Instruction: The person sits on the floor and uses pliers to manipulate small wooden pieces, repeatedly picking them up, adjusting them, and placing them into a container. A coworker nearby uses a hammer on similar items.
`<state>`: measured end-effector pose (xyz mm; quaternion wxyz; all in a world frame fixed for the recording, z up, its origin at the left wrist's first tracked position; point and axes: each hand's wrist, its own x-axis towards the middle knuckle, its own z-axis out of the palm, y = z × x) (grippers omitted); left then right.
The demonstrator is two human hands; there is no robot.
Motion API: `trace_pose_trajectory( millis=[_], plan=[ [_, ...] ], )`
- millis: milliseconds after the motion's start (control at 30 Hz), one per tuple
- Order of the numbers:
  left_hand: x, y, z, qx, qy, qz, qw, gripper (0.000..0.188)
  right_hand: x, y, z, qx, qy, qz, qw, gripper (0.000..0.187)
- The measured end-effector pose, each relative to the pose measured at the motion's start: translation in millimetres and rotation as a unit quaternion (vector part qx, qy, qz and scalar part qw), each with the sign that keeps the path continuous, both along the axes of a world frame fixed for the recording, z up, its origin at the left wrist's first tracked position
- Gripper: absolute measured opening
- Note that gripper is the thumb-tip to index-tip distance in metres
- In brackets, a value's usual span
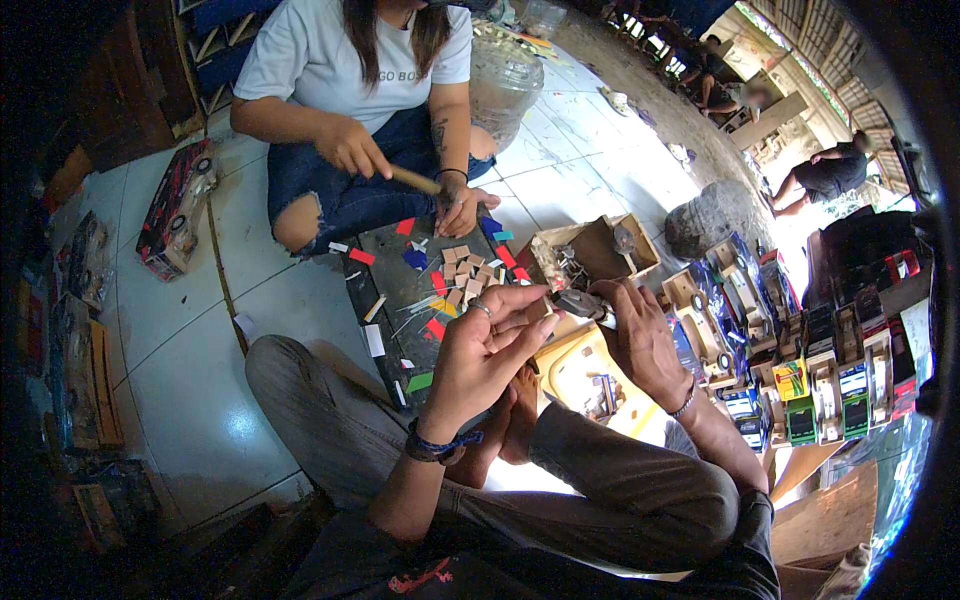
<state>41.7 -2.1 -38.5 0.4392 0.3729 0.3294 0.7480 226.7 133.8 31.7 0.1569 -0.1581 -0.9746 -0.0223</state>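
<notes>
My left hand [490, 350] is closed in a pinch, its thumb and forefinger on a small pale piece [549, 314] too small to name. In my right hand [643, 340] is a pair of pliers [584, 304], its metal jaws pointing left and reaching the piece at my left fingertips. Whether the jaws grip it, I cannot tell. Beyond my left hand lies a dark board [385, 285] bearing a pile of small wooden blocks [460, 268], scraps of red, blue and green, and thin pale sticks. Below the pliers is a yellow container [570, 365] with small parts inside.
A person [350, 110] sits opposite, holding a wooden stick [412, 180] over the board. Right of the board stands an open wooden box [550, 245] of small parts. Rows of toy trucks [800, 400] fill the right side. Another toy truck [178, 212] is on the left tiles.
</notes>
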Motion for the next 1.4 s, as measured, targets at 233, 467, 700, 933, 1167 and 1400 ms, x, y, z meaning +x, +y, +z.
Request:
trace_pose_trajectory(
  millis=[233,467,700,933,1167,1400],
  plan=[
    [0.1,-0.2,1.5,0.0,0.004,0.006,1.0,0.033,0.0,-2.1,1.1,-0.009,-0.005,-0.014,1.0,0.049],
    [0.5,0.0,1.4,0.003,-0.021,-0.008,1.0,0.034,-1.1,-2.1,1.3,-0.012,-0.007,-0.012,1.0,0.047],
    [-0.1,1.5,-2.6,0.006,-0.009,-0.003,1.0,0.032,1.1,-0.3,-2.3,-0.017,-0.008,-0.014,1.0,0.045],
    [-3.4,0.2,-1.3,-0.009,-0.028,-0.019,0.999,0.035,2.7,-4.6,-3.0,-0.065,-0.028,-0.054,0.996,0.04],
    [-2.4,-3.9,1.8,-0.026,0.025,0.026,0.999,0.035,2.6,-5.5,-1.8,-0.086,-0.058,-0.102,0.989,0.039],
    [-3.5,-7.1,1.1,-0.013,-0.005,0.015,1.0,0.035,2.0,-9.3,2.7,-0.08,-0.057,-0.088,0.991,0.036]
  ],
)
